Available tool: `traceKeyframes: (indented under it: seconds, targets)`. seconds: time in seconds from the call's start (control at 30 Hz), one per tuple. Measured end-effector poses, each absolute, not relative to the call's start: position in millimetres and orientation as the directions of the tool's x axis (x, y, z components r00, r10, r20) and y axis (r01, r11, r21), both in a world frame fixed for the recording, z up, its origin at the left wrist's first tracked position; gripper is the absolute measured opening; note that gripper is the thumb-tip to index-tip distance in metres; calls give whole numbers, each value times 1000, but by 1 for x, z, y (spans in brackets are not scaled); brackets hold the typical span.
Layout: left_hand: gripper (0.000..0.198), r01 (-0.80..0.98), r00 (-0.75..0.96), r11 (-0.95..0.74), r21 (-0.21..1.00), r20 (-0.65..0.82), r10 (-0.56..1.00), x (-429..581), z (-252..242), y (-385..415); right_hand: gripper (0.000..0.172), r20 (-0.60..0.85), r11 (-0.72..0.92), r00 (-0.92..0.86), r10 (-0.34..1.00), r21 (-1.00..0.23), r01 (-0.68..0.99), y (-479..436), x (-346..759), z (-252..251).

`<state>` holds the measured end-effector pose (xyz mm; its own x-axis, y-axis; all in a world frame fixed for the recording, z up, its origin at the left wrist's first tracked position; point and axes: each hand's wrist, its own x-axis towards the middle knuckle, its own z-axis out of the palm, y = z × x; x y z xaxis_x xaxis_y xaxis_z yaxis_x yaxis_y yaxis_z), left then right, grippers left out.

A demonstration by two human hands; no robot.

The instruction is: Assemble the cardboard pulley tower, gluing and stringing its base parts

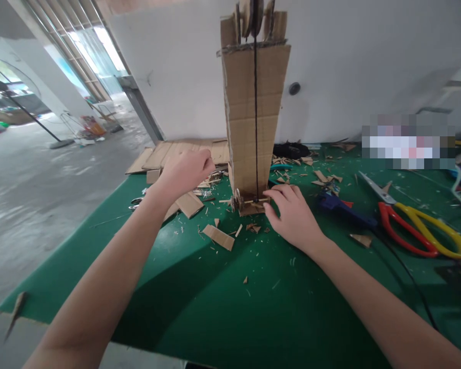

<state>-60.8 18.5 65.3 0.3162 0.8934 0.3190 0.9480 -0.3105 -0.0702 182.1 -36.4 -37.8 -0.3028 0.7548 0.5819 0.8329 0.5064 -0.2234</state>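
Cardboard tower [253, 118] stands upright mid-table [223, 307]. Right hand [292, 215] at tower's 5 o'clock, fingers [274, 197] pinching small stick [255, 201] at base. Left hand [184, 171] at 9 o'clock, curled shut; contents can't tell. Scissors [418, 225] at 3 o'clock.

2 hands [186, 171], 1 cardboard tower [253, 118], 1 scissors [418, 225], 1 glue gun [343, 210].

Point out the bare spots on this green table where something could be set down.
Bare green mat lies between the two forearms, near the front edge. Crowded: scraps around the cardboard tower, and scissors with the glue gun on the right.
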Motion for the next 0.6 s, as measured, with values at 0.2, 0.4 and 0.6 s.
traceKeyframes:
  seconds: [0.2, 0.4, 0.6]
  targets:
    - [35, 901, 431, -428, -65, 236, 871, -62, 67, 19, 25, 574, 483, -305, 760, -185, 856, -32, 177, -45]
    - [26, 871, 487, -491, -24, 173, 856, -63, 66, 21, 20, 603, 435, -231, 764, -216, 874, -27, 173, -52]
    - [20, 869, 489, -494, -27, 191, 851, -58, 68, 17, 18, 611, 366, -159, 776, -230, 902, -29, 165, -52]
